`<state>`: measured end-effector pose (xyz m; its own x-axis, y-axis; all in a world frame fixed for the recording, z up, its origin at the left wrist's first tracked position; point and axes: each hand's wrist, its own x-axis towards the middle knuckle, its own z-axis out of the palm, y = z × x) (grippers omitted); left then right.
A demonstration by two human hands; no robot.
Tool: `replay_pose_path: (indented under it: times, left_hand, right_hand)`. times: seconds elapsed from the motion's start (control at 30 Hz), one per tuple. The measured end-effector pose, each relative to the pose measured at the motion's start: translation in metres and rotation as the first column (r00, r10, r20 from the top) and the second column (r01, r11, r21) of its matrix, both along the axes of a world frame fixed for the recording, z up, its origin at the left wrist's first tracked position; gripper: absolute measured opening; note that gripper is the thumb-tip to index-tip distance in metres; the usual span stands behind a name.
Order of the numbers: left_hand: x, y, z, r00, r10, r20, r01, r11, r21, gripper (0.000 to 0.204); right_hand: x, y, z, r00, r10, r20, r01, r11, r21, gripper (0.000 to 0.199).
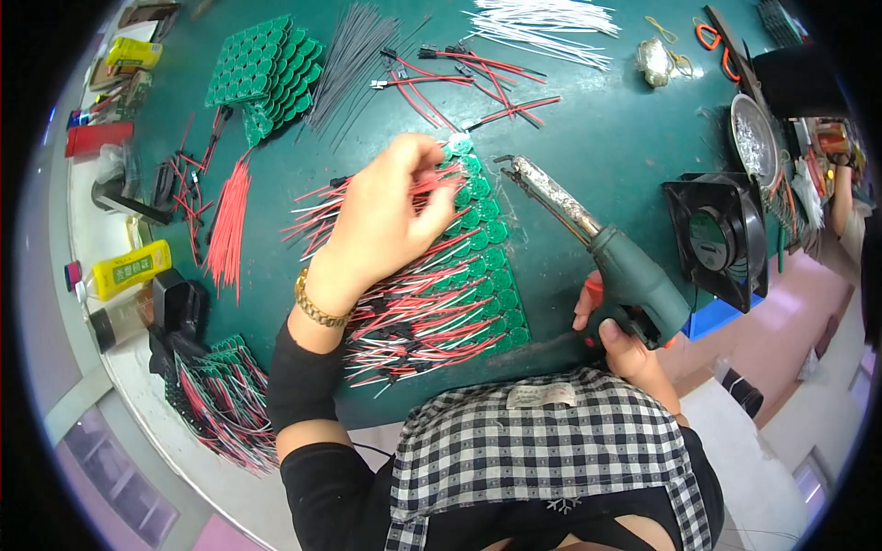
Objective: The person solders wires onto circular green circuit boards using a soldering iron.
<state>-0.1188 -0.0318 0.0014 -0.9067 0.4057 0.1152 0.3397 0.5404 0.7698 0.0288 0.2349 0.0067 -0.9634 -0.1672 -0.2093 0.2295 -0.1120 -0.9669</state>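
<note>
My left hand (381,207), a gold-coloured bracelet (319,303) at its wrist, reaches over the upper end of a panel of small round green circuit boards (496,280). Its fingers curl toward the thumb around red wires (432,186); the fingertips are partly hidden. Along the panel's left side lie several red and white wire leads (413,317) with black connectors. My right hand (629,354) is wrapped around the green grip of a soldering gun (634,275). The gun's silver barrel slants up and left, its bent tip just right of the panel, apart from the boards.
Stacked green board panels (257,73), dark thin tubes (354,55), white wires (542,28) and red-and-black leads (473,78) lie at the back. A bundle of red wires (230,225) is at left. A black fan (717,239) and a metal dish (755,138) stand at right.
</note>
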Motion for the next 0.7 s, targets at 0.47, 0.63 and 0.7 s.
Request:
replay_pose_path:
  times: [0.47, 0.63, 0.7]
  left_hand:
    - [0.029, 0.011, -0.002, 0.997, 0.040, -0.059, -0.039, 0.999, 0.023, 0.011]
    - [0.028, 0.013, -0.006, 0.995, 0.033, -0.090, -0.043, 0.992, -0.118, 0.013]
    - [0.027, 0.013, -0.005, 0.995, 0.032, -0.092, -0.044, 0.991, -0.125, 0.013]
  right_hand:
    - [0.011, 0.007, 0.009, 0.993, 0.067, -0.096, -0.046, 0.977, 0.207, 0.013]
    - [0.013, 0.008, 0.003, 0.985, 0.115, -0.129, -0.074, 0.956, 0.283, 0.010]
    - [0.017, 0.008, -0.003, 0.985, 0.120, -0.127, -0.072, 0.941, 0.332, 0.015]
